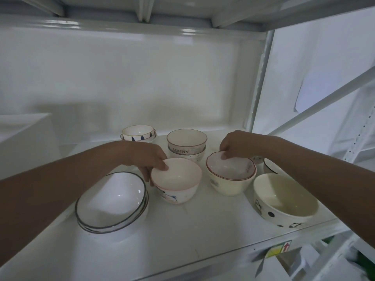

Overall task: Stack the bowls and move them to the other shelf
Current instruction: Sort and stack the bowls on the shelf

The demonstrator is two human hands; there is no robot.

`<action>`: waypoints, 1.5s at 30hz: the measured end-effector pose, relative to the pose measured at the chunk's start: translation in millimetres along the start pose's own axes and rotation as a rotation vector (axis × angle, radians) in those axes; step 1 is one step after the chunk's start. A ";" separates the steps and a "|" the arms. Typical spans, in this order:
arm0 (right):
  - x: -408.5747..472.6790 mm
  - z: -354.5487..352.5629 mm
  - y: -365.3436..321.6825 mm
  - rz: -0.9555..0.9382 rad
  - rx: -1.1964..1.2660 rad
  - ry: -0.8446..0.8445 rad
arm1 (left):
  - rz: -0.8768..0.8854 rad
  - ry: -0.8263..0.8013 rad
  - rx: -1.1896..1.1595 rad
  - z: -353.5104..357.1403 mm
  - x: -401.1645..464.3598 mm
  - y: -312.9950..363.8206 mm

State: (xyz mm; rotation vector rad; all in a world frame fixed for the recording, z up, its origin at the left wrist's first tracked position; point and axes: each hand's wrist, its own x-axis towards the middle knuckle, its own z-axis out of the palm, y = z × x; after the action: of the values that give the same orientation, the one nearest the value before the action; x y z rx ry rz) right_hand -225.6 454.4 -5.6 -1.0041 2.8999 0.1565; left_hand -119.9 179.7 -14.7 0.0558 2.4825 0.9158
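Observation:
Several bowls stand on a white shelf (203, 230). My left hand (146, 159) grips the far left rim of a pink-rimmed bowl (178, 183) with a cartoon print, thumb inside the rim. My right hand (237, 147) pinches the far rim of a red-rimmed bowl (231, 169) that sits nested in a cream bowl (229, 185). Behind them stands a stack with a "SUNNY" bowl (186, 145) on top. At the front left lies a stack of wide black-rimmed bowls (111, 201).
A cream spotted bowl (284, 203) sits at the front right, a black-rimmed bowl (271, 166) partly hidden behind my right arm, and a blue-patterned stack (139, 133) at the back left. A shelf upright (257, 88) rises at the right. Another shelf board is overhead.

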 end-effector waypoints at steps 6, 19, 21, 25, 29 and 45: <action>-5.1 0.3 -7.9 -0.009 0.044 0.054 | 0.072 0.096 -0.131 -12.1 -14.8 8.3; -42.0 -40.0 -5.9 0.066 0.959 0.099 | 0.182 0.250 -0.142 -3.9 -6.1 73.8; -47.5 -43.7 -4.0 0.049 0.955 0.083 | 0.170 0.292 -0.147 -0.2 -0.6 80.8; -55.2 -45.7 -3.5 0.043 0.903 0.121 | 0.151 0.293 -0.126 2.5 3.3 86.9; -52.1 -43.3 -12.1 0.023 0.903 0.072 | 0.142 0.227 -0.086 -5.9 -5.3 74.4; -75.0 -23.3 90.2 0.501 0.489 0.156 | -0.101 0.081 -0.087 -17.2 -12.2 -2.8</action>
State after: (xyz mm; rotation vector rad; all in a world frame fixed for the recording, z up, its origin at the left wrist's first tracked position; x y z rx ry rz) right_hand -223.3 568.1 31.6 -0.2176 3.0227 -0.6016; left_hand -116.8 164.8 0.1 -0.1378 2.4903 0.9997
